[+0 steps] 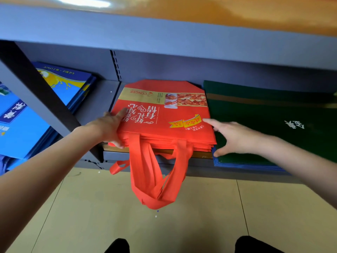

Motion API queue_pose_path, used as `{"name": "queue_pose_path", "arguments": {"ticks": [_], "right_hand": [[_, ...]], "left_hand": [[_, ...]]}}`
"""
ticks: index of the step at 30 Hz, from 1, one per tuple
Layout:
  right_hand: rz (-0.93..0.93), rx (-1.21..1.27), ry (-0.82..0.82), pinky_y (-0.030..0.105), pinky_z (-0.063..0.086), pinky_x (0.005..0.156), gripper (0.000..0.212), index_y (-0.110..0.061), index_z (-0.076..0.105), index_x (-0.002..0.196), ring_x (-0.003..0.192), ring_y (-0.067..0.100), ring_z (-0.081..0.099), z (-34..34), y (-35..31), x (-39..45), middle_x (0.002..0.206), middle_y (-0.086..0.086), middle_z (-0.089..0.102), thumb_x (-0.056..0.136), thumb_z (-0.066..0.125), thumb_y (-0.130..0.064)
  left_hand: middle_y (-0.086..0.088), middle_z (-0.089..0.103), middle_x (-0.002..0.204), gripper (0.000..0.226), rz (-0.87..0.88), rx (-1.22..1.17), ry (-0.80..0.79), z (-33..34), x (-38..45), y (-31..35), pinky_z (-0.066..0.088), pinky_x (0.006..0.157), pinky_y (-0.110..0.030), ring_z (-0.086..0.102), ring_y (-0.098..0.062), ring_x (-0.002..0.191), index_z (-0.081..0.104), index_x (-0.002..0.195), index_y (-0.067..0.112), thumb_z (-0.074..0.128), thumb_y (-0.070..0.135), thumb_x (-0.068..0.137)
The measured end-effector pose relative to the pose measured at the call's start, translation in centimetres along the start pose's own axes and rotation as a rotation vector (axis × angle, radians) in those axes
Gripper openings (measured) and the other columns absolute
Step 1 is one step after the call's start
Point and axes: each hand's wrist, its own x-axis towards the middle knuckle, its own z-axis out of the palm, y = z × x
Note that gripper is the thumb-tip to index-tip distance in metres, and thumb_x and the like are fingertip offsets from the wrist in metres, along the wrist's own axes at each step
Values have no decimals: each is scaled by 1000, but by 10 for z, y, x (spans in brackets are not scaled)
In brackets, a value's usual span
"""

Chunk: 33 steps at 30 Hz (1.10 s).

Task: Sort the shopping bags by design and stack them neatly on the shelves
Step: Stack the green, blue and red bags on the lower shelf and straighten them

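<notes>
Gripping flat red fabric bags, left hand, limp handles

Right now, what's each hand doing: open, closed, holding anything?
Left hand: grips the left edge of the red bags.
Right hand: open, fingers spread at the stack's right edge, holding nothing.

Bright even light, glare on the top shelf, edges bowed.
</notes>
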Motion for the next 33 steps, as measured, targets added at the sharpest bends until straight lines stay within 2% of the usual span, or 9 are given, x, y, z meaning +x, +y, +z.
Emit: {"name": "queue_pose_path", "arguments": {"ticks": [5, 8, 11, 15, 22, 26, 28, 30, 33], "right_hand": [[-12, -80, 75, 37, 18, 114, 103, -28, 0, 151, 141, 22, 18, 23, -9, 1, 152, 9, 27, 79, 74, -34], [46, -174, 86, 46, 6, 116, 105, -25, 2, 151, 144, 27, 9, 7, -5, 11, 148, 13, 37, 76, 72, -47], [45, -385, 72, 54, -3, 114, 109, -21, 3, 150, 142, 30, 15, -7, -12, 20, 136, 10, 51, 72, 71, -56], [-40, -592, 65, 60, -7, 110, 110, -17, 7, 150, 131, 28, 31, -5, -24, 27, 125, 6, 56, 70, 73, -53], [-66, -481, 88, 55, -7, 113, 106, -20, -5, 150, 135, 25, 30, 9, -17, 24, 130, 10, 53, 79, 71, -36], [-50, -144, 78, 46, -3, 115, 106, -24, -6, 150, 141, 15, 20, 20, -3, 12, 140, 2, 49, 79, 73, -34], [-62, -177, 111, 47, -6, 115, 108, -22, -8, 150, 142, 18, 17, 25, -3, 12, 134, 4, 54, 79, 72, -40], [-72, -272, 112, 50, -9, 113, 114, -19, -13, 149, 141, 23, 17, 27, -8, 14, 124, 4, 60, 77, 71, -48], [-35, -268, 49, 54, -11, 112, 119, -18, -18, 148, 139, 26, 22, 26, -15, 20, 128, 8, 56, 75, 72, -49]], "left_hand": [[-23, 31, 140, 121, -39, -25, 13, 6, -4, -4, 37, 103, -39, 42, -36, 126, -6, 150, 29, 82, 40, 67], [-19, 39, 138, 124, -46, -12, -5, 2, -1, -10, 40, 102, -39, 45, -33, 124, -2, 151, 28, 84, 45, 62], [-12, 48, 136, 123, -31, 77, -61, -7, 2, -9, 43, 98, -37, 50, -29, 120, 4, 150, 25, 84, 46, 59], [-7, 55, 129, 116, -65, 249, -111, -15, 8, -4, 48, 92, -34, 55, -26, 113, 14, 147, 22, 84, 46, 58], [-8, 53, 133, 121, -67, 205, -109, -13, 11, -14, 46, 95, -35, 54, -26, 115, 9, 149, 23, 85, 46, 58], [-12, 57, 122, 114, -94, 259, -82, -12, 10, -12, 50, 84, -31, 57, -26, 106, 4, 150, 20, 81, 27, 66], [-14, 56, 123, 117, -113, 276, -83, -12, 8, -10, 50, 81, -30, 57, -26, 107, -3, 150, 18, 80, 25, 68], [-18, 49, 128, 125, -116, 244, -99, -10, 7, -9, 50, 86, -32, 55, -29, 110, -8, 150, 20, 83, 30, 65], [-24, 28, 138, 130, -111, 157, -113, -6, 4, -6, 49, 92, -37, 56, -33, 110, -15, 149, 23, 85, 33, 65]]}}
